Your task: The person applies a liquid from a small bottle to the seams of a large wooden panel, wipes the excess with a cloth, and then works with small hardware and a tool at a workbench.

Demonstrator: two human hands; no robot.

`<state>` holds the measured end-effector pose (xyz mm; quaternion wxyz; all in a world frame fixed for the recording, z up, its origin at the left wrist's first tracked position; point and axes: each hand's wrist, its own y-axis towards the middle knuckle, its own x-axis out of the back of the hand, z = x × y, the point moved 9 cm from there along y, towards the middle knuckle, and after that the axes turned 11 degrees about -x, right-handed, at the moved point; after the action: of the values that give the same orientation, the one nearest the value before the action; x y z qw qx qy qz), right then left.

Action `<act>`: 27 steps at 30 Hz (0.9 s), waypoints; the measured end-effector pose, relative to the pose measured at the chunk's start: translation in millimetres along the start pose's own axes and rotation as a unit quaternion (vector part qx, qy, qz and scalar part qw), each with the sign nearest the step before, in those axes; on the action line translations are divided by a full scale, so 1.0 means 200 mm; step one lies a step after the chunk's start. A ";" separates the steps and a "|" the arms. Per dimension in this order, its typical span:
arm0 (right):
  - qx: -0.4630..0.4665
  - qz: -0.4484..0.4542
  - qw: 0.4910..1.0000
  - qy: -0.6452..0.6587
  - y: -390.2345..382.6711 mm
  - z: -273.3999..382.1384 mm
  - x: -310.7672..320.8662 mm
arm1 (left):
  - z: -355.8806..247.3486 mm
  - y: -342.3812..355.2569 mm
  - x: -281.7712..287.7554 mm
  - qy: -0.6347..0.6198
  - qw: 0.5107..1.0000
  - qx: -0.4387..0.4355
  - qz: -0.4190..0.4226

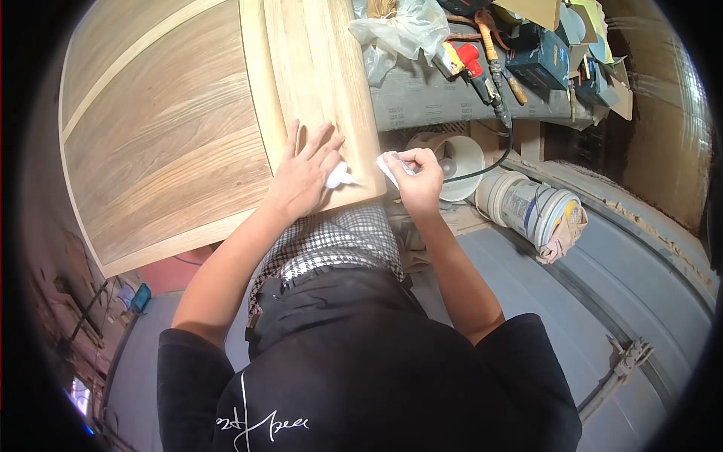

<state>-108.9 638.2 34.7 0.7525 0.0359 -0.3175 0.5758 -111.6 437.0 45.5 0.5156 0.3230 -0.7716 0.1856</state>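
My left hand [305, 177] rests on the wooden panel [173, 113] near its right corner. Some of its fingers spread over the wood, while a small white squeeze bottle [336, 176] sits between its thumb and forefinger. The bottle's thin nozzle points right, toward the panel's edge; its rear part is hidden by the hand. Just off that edge, my right hand [422, 177] pinches a white folded piece [390, 167], paper or cloth, I cannot tell which. The panel has pale frame strips around darker grained boards.
Beyond the panel, a grey-covered bench [429, 102] carries a plastic bag [403, 34], an orange-handled tool [488, 38] and boxes [538, 56]. Below it stand a white bucket [471, 162] and a tipped pail [520, 207] with a rag [566, 233]. A black cord [506, 143] hangs down nearby.
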 end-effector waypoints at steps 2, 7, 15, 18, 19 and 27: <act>0.008 0.006 1.000 0.000 0.00 0.00 -0.01 | 0.02 0.02 -0.02 0.018 1.000 0.014 -0.009; -0.026 0.035 0.999 0.001 -0.02 -0.02 -0.05 | 0.00 -0.01 -0.02 -0.004 1.000 0.008 -0.002; -0.027 0.046 0.998 0.015 -0.05 -0.07 -0.07 | 0.06 -0.12 0.07 -0.186 0.967 0.132 -0.112; -0.031 0.048 0.998 0.012 -0.05 -0.09 -0.08 | 0.09 -0.15 0.03 -0.239 0.944 0.195 -0.116; -0.031 0.048 0.998 0.013 -0.05 -0.09 -0.08 | 0.10 -0.14 0.05 -0.238 0.944 0.195 -0.115; -0.047 0.056 0.997 0.023 -0.07 -0.10 -0.06 | 0.21 -0.18 -0.06 -0.240 0.908 0.331 0.093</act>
<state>-88.8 631.5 17.7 0.7270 -0.0305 -0.3283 0.6023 -112.1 388.6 17.0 0.1588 0.4369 -0.7930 0.3938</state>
